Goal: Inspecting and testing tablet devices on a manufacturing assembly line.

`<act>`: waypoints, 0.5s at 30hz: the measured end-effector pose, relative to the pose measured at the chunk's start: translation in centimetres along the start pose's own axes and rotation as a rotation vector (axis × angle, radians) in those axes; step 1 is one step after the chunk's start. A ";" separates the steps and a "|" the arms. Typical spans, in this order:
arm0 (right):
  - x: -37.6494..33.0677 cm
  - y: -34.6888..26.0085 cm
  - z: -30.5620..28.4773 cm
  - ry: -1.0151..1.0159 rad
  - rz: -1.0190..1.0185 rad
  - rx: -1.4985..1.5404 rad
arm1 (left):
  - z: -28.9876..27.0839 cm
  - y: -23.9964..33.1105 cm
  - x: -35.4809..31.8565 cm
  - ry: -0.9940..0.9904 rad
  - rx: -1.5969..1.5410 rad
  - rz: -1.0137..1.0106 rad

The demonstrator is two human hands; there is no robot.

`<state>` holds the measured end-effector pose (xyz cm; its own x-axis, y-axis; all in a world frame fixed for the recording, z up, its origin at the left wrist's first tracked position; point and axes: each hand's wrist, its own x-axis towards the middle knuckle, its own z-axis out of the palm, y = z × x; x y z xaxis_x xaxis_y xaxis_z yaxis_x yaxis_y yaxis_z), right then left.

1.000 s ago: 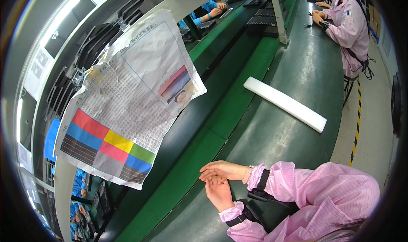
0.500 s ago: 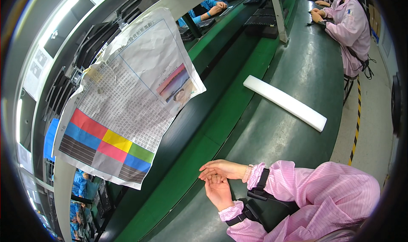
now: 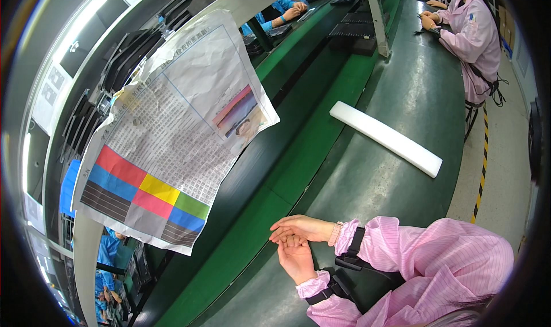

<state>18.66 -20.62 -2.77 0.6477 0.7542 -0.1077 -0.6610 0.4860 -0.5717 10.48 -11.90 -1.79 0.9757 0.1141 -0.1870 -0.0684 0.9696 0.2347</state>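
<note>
Both of my hands rest together above the green bench (image 3: 367,172), near its inner edge. My right hand (image 3: 304,228), the upper one, lies with its fingers stretched out and holds nothing that I can see. Just below it, my left hand (image 3: 295,261) is turned palm up. Its fingers are curled in and touch the right hand; no object shows in them. Pink striped sleeves cover both arms, and a black strap (image 3: 356,244) circles the right forearm. Another black strap (image 3: 322,294) is on the left one. A long white foam bar (image 3: 385,139) lies on the bench beyond my hands.
A printed sheet (image 3: 189,103) with colour blocks hangs at left in front of the frame. Beside the bench runs a green conveyor channel (image 3: 270,198). At upper right a person in pink (image 3: 473,34) sits at the bench. People in blue work behind the frame, among dark devices.
My hands and the foam bar stay in place. The view shifts very slightly. At lower left, the hands of a person in blue have moved a little.
</note>
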 end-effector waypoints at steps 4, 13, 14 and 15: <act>0.0 -0.1 0.0 0.002 0.008 0.009 | 0.1 -0.1 0.0 -0.015 -0.026 -0.008; -0.2 -0.2 0.2 -0.016 -0.008 -0.003 | 0.3 -0.1 -0.1 -0.002 -0.010 0.000; -0.3 -0.2 0.3 -0.013 -0.004 -0.003 | 0.3 -0.1 -0.1 0.010 0.008 0.004; -0.3 -0.3 0.4 -0.003 -0.004 0.005 | 0.2 -0.1 -0.1 0.009 0.007 0.004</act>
<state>18.50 -20.81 -2.28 0.6494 0.7534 -0.1032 -0.6604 0.4914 -0.5677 10.45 -12.02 -1.57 0.9735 0.1196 -0.1950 -0.0703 0.9676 0.2425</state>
